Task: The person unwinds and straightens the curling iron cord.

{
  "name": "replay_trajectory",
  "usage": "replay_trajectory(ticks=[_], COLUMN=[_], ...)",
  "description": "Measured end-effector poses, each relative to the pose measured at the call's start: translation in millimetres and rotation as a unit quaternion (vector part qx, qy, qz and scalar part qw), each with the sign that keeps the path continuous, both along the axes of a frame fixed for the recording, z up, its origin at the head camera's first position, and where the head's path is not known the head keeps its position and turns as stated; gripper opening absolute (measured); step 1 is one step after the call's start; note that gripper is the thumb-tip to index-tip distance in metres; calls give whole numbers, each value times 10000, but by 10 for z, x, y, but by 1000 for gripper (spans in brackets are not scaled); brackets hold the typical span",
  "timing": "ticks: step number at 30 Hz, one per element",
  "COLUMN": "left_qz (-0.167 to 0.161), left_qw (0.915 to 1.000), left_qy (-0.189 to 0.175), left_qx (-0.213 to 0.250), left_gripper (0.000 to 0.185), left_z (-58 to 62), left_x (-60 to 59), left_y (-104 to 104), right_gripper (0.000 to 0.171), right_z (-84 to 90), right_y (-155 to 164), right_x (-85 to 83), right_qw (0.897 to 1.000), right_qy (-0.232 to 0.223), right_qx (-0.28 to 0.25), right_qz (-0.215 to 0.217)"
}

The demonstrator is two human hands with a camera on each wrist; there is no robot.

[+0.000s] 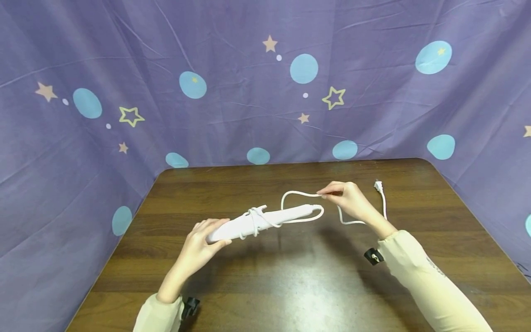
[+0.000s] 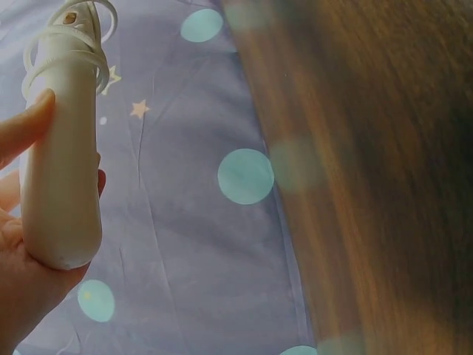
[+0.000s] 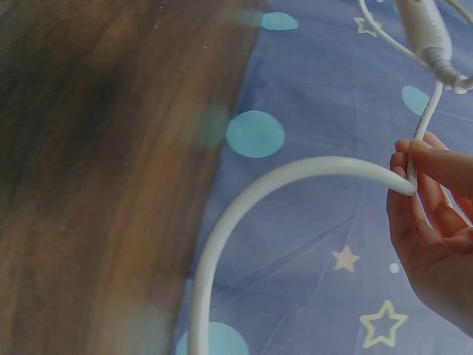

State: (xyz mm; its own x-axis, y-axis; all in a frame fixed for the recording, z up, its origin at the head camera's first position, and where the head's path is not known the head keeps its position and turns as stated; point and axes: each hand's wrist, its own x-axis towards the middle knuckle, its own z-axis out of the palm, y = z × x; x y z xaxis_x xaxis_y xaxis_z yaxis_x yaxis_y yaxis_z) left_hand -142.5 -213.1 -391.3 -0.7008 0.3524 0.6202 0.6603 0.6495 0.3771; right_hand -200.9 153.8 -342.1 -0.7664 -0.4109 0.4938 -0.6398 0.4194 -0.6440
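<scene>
A white wand-shaped appliance (image 1: 236, 227) is held above the table, its exact kind unclear. My left hand (image 1: 200, 245) grips its rounded, wider end, thumb on one side; the left wrist view shows this end of the appliance (image 2: 63, 177) closely. White power cord (image 1: 304, 193) winds around the middle of the body and loops out from the narrower end. Between thumb and fingertips, my right hand (image 1: 350, 200) pinches the cord to the right of the appliance. In the right wrist view the cord (image 3: 295, 170) bends at those fingertips. The plug (image 1: 378, 186) lies beyond the right hand.
The brown wooden table (image 1: 290, 267) lies beneath both hands. A purple curtain (image 1: 240, 124) with stars and blue dots hangs behind and beside it. Black straps or mounts (image 1: 373, 256) show at the cream sleeves (image 1: 427, 281).
</scene>
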Motion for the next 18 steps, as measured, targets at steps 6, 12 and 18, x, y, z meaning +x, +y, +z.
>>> replay_trajectory(ticks=[6, 12, 18], left_qz=[-88, -110, -104], left_qw=[9999, 9999, 9999], left_qy=[80, 36, 43], left_qx=[-20, 0, 56], left_gripper=[49, 49, 50], left_z=[26, 53, 58], left_x=[-1, 9, 1], left_y=[9, 23, 26], right_gripper=[14, 14, 9], right_z=[-344, -553, -695], right_y=[73, 58, 11], right_x=[-232, -280, -203], right_qw=[9995, 9987, 9978], right_qy=[-309, -502, -600], right_qx=[-12, 14, 274], right_qz=[-27, 46, 22])
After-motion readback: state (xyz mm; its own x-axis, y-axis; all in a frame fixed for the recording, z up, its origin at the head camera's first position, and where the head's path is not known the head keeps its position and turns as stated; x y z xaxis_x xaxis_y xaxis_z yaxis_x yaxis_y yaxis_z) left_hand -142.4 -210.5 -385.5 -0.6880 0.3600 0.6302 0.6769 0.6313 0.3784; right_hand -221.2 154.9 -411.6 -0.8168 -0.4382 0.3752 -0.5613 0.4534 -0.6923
